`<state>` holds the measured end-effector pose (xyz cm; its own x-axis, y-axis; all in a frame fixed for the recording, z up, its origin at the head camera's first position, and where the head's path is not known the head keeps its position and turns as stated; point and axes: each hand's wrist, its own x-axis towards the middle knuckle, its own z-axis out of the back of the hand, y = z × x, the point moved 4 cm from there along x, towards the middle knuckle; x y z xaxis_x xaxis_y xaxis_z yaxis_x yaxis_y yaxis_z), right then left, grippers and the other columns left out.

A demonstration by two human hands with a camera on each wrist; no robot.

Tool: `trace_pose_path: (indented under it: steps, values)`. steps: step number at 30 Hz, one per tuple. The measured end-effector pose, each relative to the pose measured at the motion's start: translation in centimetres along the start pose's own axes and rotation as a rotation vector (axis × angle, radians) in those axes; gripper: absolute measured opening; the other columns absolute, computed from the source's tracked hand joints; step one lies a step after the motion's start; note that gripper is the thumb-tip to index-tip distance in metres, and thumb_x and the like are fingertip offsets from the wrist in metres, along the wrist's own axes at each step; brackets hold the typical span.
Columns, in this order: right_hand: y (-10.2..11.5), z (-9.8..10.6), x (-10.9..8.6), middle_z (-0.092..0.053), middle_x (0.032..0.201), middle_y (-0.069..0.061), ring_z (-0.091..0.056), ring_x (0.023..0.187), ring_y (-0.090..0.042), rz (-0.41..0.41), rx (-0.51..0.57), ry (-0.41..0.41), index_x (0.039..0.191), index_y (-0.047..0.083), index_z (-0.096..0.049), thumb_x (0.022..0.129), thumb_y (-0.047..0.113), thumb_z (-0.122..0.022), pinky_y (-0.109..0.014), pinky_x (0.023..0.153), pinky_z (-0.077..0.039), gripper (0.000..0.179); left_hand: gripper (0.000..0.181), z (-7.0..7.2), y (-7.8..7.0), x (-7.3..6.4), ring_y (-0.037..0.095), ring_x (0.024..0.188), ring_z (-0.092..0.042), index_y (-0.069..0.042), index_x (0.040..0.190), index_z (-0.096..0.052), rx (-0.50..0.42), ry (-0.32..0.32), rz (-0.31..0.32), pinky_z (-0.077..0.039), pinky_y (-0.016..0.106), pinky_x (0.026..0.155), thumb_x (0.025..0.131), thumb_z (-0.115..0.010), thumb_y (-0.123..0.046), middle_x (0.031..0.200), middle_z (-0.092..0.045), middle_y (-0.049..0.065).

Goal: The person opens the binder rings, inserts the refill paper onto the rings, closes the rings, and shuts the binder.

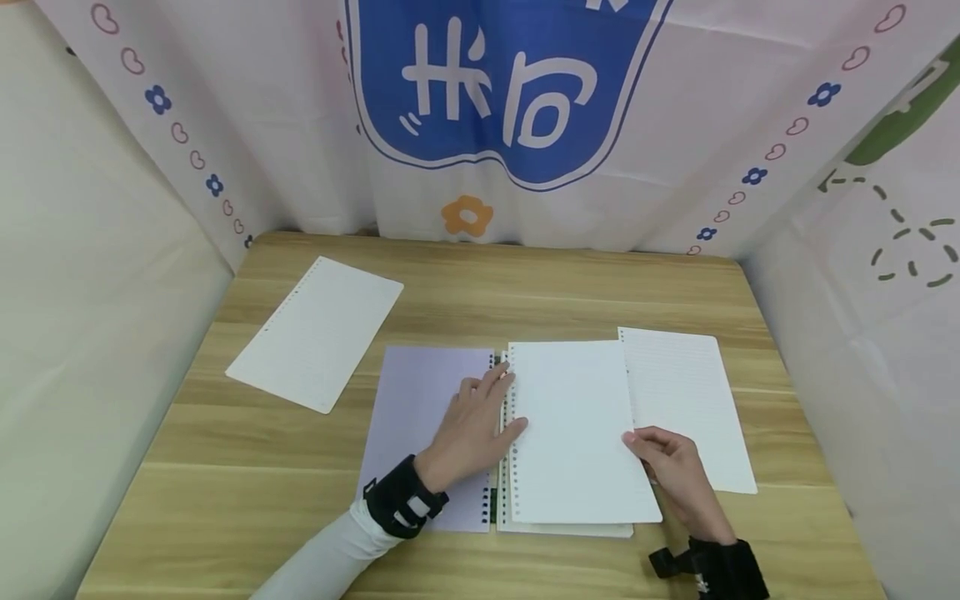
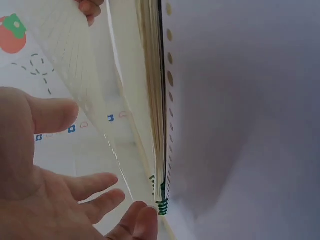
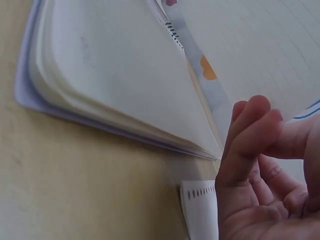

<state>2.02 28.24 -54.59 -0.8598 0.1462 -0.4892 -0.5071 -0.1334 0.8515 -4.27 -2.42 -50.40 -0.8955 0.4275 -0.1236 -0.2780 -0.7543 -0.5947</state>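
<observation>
A loose-leaf notebook lies open, its lilac cover (image 1: pixel 420 392) on the left and its page stack (image 3: pixel 120 85) on the right. My right hand (image 1: pixel 675 475) pinches the right edge of a white punched sheet (image 1: pixel 573 433), which is raised above the stack in the right wrist view. The sheet's holes run along its left side, near the notebook's rings. Over the cover and rings, my left hand (image 1: pixel 468 429) has its fingers extended beside that holed edge. The left wrist view shows its fingertips near green rings (image 2: pixel 162 207), gripping nothing; whether they touch the sheet is unclear.
A lined sheet (image 1: pixel 690 408) lies to the right of the notebook, partly behind the held sheet. Another punched sheet (image 1: pixel 318 333) rests at an angle at the back left. Printed cloth (image 1: pixel 300 150) hangs behind the wooden table (image 1: pixel 262 500).
</observation>
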Motion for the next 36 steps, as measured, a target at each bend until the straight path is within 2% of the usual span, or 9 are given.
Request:
trace_pose_path:
  steps: [2,4,12,25,30,36]
  values:
    - [0.0,-0.3,0.0,-0.079,0.085,0.004,-0.064,0.073,-0.009,-0.011,-0.004,0.001,0.115,-0.001,-0.075,0.103,0.026,-0.075,-0.023,0.068,-0.055,0.029,0.072,-0.1,0.1,0.0,0.038,0.138,-0.041,-0.007,0.165,-0.039,0.033,0.025,-0.005,-0.041,0.055,0.110,0.107,-0.061,-0.043,0.174,-0.030,0.011]
    - [0.0,-0.5,0.0,-0.080,0.088,0.004,-0.066,0.075,-0.010,-0.024,-0.007,-0.001,0.118,-0.002,-0.074,0.103,0.025,-0.075,-0.025,0.070,-0.057,0.031,0.070,-0.2,0.1,-0.1,0.041,0.139,-0.040,-0.007,0.164,-0.041,0.062,0.047,-0.009,-0.040,0.057,0.109,0.108,-0.059,-0.044,0.173,-0.032,0.014]
    - [-0.1,-0.8,-0.2,-0.081,0.093,0.005,-0.072,0.085,-0.010,-0.058,-0.022,-0.006,0.121,-0.001,-0.074,0.102,0.026,-0.075,-0.026,0.077,-0.060,0.033,0.068,-0.8,0.3,-0.4,0.045,0.141,-0.039,-0.008,0.164,-0.041,0.118,0.088,-0.015,-0.039,0.061,0.109,0.109,-0.057,-0.045,0.174,-0.031,0.017]
    - [-0.3,-1.2,-0.2,-0.081,0.096,0.002,-0.072,0.086,-0.011,-0.065,-0.054,-0.025,0.122,-0.002,-0.073,0.102,0.026,-0.075,-0.024,0.077,-0.059,0.034,0.066,-0.9,0.6,-0.3,0.047,0.142,-0.038,-0.007,0.163,-0.042,0.116,0.086,-0.019,-0.037,0.065,0.110,0.109,-0.055,-0.043,0.174,-0.029,0.018]
    - [-0.3,-1.4,-0.3,-0.081,0.098,0.000,-0.071,0.088,-0.010,-0.062,-0.057,-0.015,0.123,-0.004,-0.072,0.102,0.026,-0.075,-0.024,0.078,-0.059,0.037,0.066,-1.0,1.0,0.2,0.048,0.142,-0.037,-0.007,0.163,-0.043,0.128,0.076,-0.011,-0.036,0.066,0.109,0.108,-0.057,-0.042,0.174,-0.029,0.018]
    - [-0.3,-1.5,-0.3,-0.081,0.100,-0.002,-0.071,0.089,-0.011,-0.056,-0.079,-0.015,0.125,-0.004,-0.071,0.103,0.027,-0.074,-0.024,0.077,-0.059,0.038,0.066,-0.8,1.4,1.2,0.048,0.145,-0.035,-0.012,0.164,-0.043,0.183,0.087,0.008,-0.035,0.065,0.113,0.109,-0.053,-0.047,0.176,-0.027,0.015]
